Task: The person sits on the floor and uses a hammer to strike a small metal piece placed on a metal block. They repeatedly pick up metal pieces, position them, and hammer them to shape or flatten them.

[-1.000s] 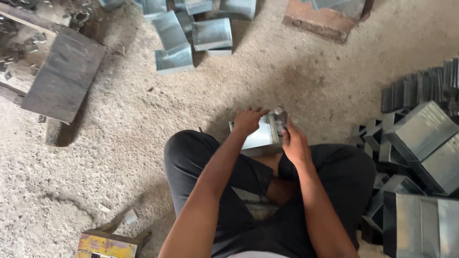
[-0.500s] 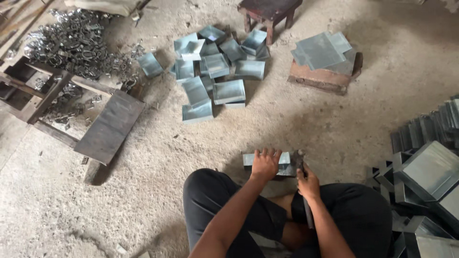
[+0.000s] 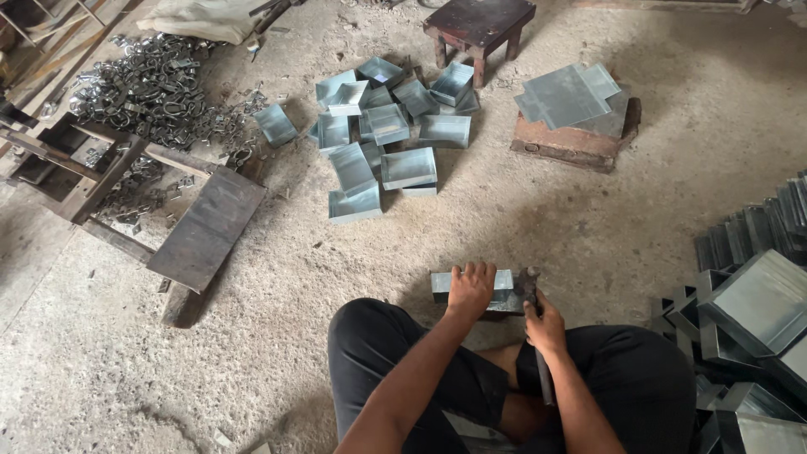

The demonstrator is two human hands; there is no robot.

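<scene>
Person sitting cross-legged on the concrete floor (image 3: pixel 252 353). Left hand (image 3: pixel 471 290) is pressing down, fingers curled over the top of a folded sheet-metal box (image 3: pixel 441 284) lying on the floor just in front of the knees. Right hand (image 3: pixel 545 324) is gripping a hammer (image 3: pixel 531 282) (head resting at the box's right end). Pile of similar boxes (image 3: pixel 387 126) lying well apart, w/ a small wooden stool (image 3: pixel 479 21) beyond.
</scene>
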